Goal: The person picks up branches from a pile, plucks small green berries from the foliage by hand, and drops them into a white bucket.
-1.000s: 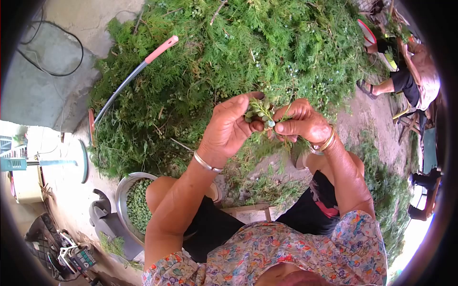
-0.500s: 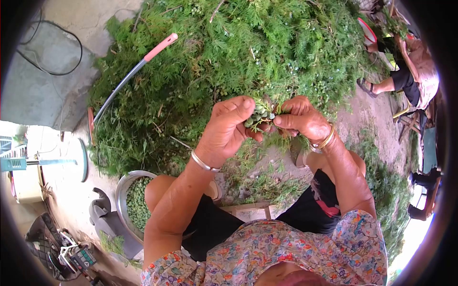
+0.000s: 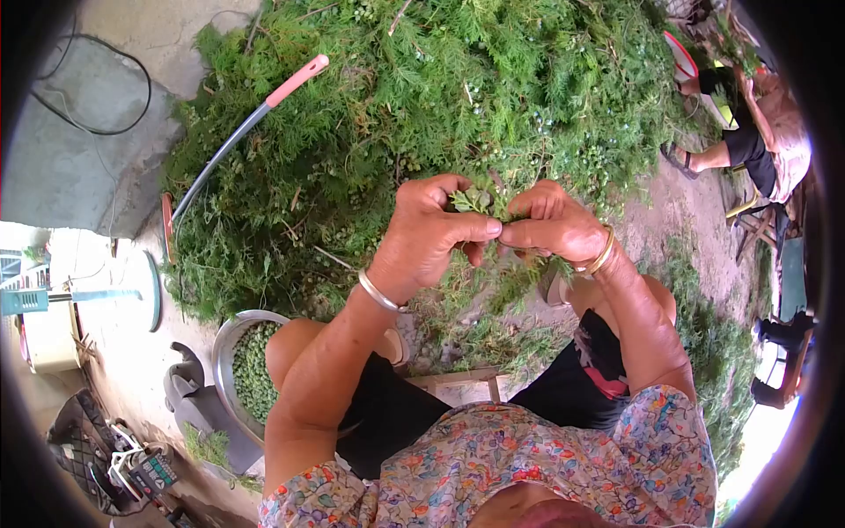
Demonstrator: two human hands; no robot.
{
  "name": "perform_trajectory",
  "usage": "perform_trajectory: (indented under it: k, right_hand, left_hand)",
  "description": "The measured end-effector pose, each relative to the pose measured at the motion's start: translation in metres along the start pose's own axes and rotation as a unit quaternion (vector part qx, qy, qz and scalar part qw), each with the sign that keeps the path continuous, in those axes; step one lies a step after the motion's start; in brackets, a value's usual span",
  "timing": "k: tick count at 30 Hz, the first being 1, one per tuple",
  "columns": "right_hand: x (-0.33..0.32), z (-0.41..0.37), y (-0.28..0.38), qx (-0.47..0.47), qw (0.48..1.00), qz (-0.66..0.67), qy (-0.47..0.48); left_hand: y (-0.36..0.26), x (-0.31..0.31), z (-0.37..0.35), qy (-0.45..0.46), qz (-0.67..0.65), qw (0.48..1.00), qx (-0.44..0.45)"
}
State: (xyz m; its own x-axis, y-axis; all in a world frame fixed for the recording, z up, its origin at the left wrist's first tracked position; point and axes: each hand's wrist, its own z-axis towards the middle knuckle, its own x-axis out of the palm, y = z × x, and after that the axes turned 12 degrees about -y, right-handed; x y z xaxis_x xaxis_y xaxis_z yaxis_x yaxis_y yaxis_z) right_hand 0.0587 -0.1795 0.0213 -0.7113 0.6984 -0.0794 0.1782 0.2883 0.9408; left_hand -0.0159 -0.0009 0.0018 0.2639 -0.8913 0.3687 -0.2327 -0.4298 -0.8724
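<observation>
My left hand (image 3: 431,231), with a silver bangle at the wrist, pinches a green sprig (image 3: 480,199) from the left side. Thumb to thumb with it, my right hand (image 3: 554,227) has its fingers closed on the same sprig. Leafy bits stick out above the thumbs and below my right fingers; the berries are mostly hidden by the fingers. Beyond both hands lies a large heap of green branches (image 3: 458,97). A metal basin (image 3: 224,352) holding green berries (image 3: 253,374) is beside my left knee.
A curved tool with a pink handle (image 3: 297,81) lies on the heap's left side. A fan (image 3: 145,295) is at the left, near a grey sandal-like object (image 3: 198,400). Another person (image 3: 779,132) sits at the upper right. A wooden frame (image 3: 466,380) lies between my legs.
My left thumb has come down and right to meet my right thumb, covering the berries that showed between my hands. The other person's arms have shifted slightly.
</observation>
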Motion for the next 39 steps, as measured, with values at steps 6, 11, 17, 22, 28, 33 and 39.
perform_trajectory:
  k: [6, 11, 17, 22, 28, 33, 39]
  right_hand:
    - [-0.009, -0.006, -0.002, -0.005, 1.0, -0.014, 0.023]
    - [-0.017, -0.011, 0.002, -0.005, 0.999, -0.024, 0.023]
    - [-0.02, -0.009, -0.007, -0.046, 0.998, -0.013, 0.031]
    - [-0.02, -0.009, -0.002, -0.031, 0.999, -0.01, 0.033]
    - [-0.016, -0.006, -0.008, -0.006, 0.998, -0.044, 0.039]
    - [-0.008, -0.001, -0.008, -0.062, 0.988, -0.13, 0.059]
    - [-0.003, -0.004, -0.011, 0.008, 0.999, -0.04, 0.02]
  left_hand:
    - [-0.018, -0.003, -0.009, 0.096, 0.119, 0.988, -0.023]
    - [-0.011, -0.013, -0.01, 0.021, -0.02, 0.997, -0.068]
    - [0.001, -0.017, 0.004, 0.038, -0.133, 0.988, -0.071]
    - [0.014, -0.004, 0.003, 0.037, -0.134, 0.985, -0.103]
    - [0.012, -0.011, -0.002, 0.053, -0.147, 0.983, -0.102]
    - [0.001, -0.003, -0.006, 0.033, -0.044, 0.993, -0.104]
    - [-0.006, -0.013, -0.004, 0.045, 0.027, 0.996, -0.078]
